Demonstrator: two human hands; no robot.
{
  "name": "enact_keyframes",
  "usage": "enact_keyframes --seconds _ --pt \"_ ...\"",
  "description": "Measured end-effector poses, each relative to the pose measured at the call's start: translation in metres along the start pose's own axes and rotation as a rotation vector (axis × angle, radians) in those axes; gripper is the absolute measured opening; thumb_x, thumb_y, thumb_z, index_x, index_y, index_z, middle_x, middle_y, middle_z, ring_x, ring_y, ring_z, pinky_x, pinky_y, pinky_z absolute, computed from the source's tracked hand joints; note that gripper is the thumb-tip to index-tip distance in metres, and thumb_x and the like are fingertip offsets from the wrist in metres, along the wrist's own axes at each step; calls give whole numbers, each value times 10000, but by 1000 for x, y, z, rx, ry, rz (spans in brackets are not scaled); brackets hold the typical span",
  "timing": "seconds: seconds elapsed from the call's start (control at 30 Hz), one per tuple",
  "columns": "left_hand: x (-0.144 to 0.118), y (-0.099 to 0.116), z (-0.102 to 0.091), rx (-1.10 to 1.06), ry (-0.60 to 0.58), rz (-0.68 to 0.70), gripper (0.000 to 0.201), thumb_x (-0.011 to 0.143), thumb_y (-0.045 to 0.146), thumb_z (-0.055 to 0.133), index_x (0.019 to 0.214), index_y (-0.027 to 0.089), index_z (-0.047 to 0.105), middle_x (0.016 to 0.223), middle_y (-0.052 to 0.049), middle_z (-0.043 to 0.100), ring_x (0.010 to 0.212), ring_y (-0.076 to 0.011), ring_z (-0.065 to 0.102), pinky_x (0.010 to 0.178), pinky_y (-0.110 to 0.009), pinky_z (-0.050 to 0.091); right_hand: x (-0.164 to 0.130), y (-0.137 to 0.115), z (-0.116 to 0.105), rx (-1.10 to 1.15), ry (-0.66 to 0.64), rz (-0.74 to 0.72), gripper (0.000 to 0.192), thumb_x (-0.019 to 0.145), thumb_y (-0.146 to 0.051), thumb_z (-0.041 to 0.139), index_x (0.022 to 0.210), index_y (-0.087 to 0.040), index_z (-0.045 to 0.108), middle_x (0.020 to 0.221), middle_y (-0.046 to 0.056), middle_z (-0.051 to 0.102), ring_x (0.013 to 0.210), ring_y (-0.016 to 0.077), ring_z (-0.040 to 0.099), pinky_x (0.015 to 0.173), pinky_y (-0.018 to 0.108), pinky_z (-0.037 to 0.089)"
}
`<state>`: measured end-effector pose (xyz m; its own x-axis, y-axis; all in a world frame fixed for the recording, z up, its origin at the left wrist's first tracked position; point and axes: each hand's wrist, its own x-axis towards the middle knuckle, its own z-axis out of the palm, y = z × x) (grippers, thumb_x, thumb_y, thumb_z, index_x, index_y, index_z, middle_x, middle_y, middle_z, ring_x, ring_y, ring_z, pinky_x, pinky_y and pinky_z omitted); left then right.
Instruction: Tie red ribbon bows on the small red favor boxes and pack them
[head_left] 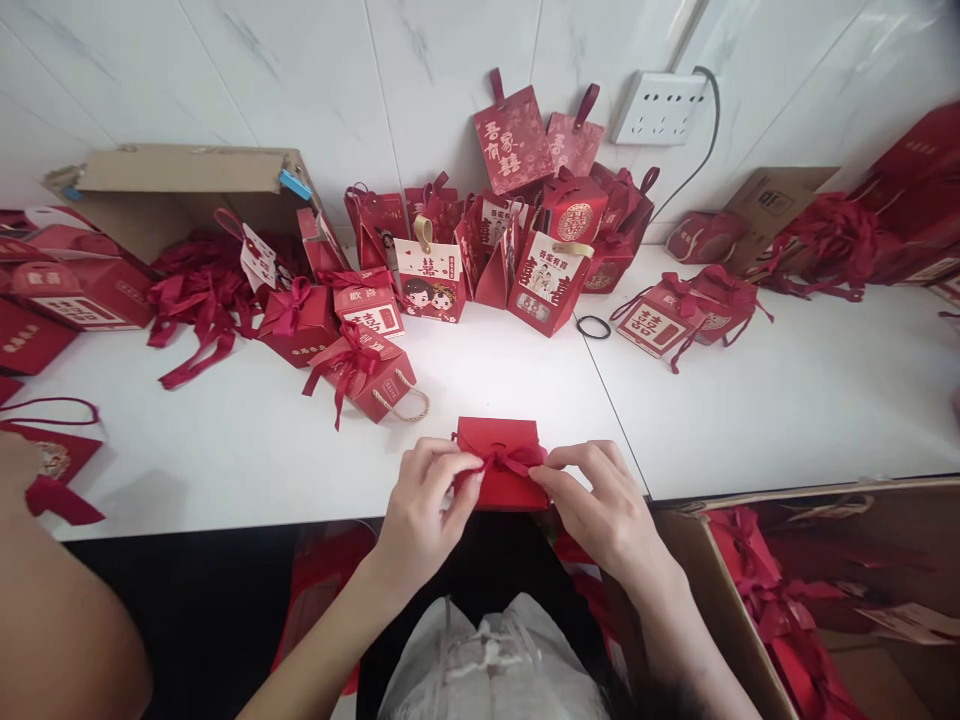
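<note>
A small red gift box (498, 432) sits at the table's front edge, right in front of me. Across its front lies a dark red ribbon (507, 461), tied in a bow at the middle. My left hand (431, 495) pinches the bow's left loop between thumb and fingertips. On the other side, my right hand (600, 495) grips the right part of the same ribbon, its fingers closed at the box's right edge. The box's lower front is partly hidden behind my hands.
Finished-looking gift boxes (427, 280) stand along the wall. A cardboard carton (187, 172) and loose ribbons (199, 295) lie at left; another person's arm (60, 590) reaches in there. An open carton (686, 540) of red boxes is at lower right. A socket strip (660, 108) hangs above.
</note>
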<state>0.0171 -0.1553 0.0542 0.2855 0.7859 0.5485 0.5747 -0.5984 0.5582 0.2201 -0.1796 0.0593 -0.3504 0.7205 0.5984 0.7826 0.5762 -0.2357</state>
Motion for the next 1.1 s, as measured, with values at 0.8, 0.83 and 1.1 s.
enact_keyframes --seconds 0.8,0.83,1.1 --pt "-2 -17 -4 -310 -282 -246 108 799 137 467 729 208 426 1250 -116 585 976 -218 613 771 -331 477 18 -12 11 656 -336 855 260 825 -392 528 665 -187 521 559 -44 428 529 103 377 508 233 328" --pt "0 -18 -5 -330 -282 -270 110 803 142 462 722 209 428 1266 -116 571 1066 -235 579 823 -343 466 18 -9 10 693 -353 863 263 823 -397 530 664 -187 517 562 -44 436 529 101 376 509 234 325" --pt "5 -26 -6 -524 -349 -367 115 822 159 448 719 211 440 1343 -110 496 1298 -248 395 994 -372 374 18 6 13 958 -397 872 338 768 -485 591 644 -184 499 588 -45 453 535 91 381 522 237 318"
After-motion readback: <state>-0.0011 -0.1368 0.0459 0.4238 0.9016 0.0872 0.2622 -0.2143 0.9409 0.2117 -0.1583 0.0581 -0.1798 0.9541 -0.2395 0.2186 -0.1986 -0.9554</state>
